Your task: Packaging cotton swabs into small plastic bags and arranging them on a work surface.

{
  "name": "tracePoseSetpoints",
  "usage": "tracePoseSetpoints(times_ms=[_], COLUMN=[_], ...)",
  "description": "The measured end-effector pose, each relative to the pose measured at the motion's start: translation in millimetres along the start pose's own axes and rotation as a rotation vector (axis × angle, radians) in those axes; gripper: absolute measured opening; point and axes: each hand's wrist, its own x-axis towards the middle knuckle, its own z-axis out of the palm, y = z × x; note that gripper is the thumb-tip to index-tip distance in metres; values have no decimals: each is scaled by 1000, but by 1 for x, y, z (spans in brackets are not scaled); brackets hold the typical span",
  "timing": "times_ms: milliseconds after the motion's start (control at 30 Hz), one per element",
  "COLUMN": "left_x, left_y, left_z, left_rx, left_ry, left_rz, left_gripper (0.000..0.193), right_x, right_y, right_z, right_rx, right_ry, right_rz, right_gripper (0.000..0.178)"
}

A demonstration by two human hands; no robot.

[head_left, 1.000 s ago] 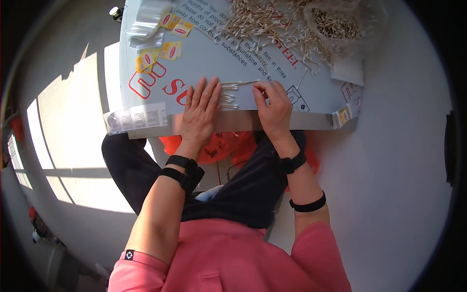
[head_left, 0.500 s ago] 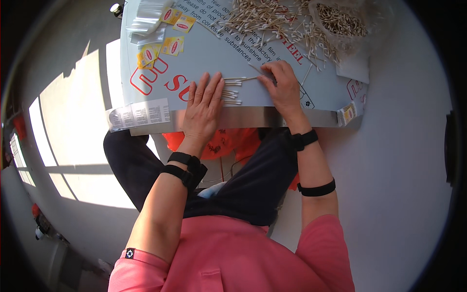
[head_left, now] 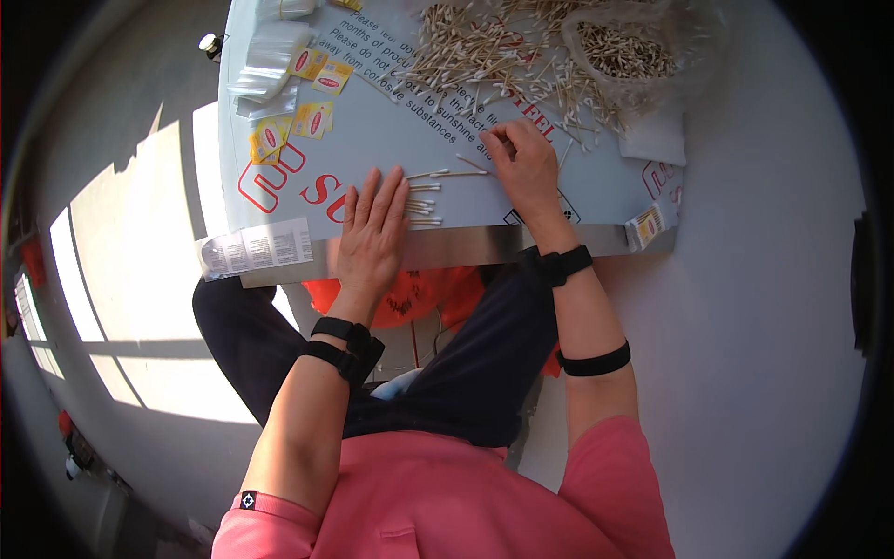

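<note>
My left hand [head_left: 374, 228] lies flat near the table's front edge, fingers stretched out over a row of cotton swabs [head_left: 424, 209]. Their white tips stick out to the right of it. One swab [head_left: 431, 174] reaches further right than the others, and another loose swab [head_left: 471, 165] slants just beyond it. Above the tabletop, right of these, my right hand [head_left: 524, 168] has its fingers curled in, with no swab showing in them. Beyond it spreads a large loose heap of cotton swabs [head_left: 475, 56].
An open clear plastic bag [head_left: 626, 48] of swabs stands at the far right, near a white packet [head_left: 652, 138]. Clear plastic bags [head_left: 270, 70] and yellow labels [head_left: 312, 119] lie at the left. A printed strip [head_left: 261, 247] and a small pack [head_left: 646, 226] sit by the front edge.
My right hand has let go of a swab, which now lies by the row, and has drawn back slightly from it. My left hand stays flat on the row. The view has shifted a little.
</note>
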Motion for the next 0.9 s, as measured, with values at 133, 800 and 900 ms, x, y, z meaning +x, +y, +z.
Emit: tracePoseSetpoints(times_ms=[133, 800, 900], left_x=[1, 1, -1], left_y=[3, 3, -1], left_z=[1, 3, 3], left_rx=[-3, -22, -13], left_ry=[23, 17, 18], left_rz=[16, 11, 8], left_gripper=[52, 55, 55], right_x=[28, -25, -8], right_y=[2, 12, 1], right_z=[26, 3, 5], right_rx=[-212, -182, -292], right_ry=[315, 208, 201], right_rz=[0, -107, -187], right_gripper=[16, 17, 17])
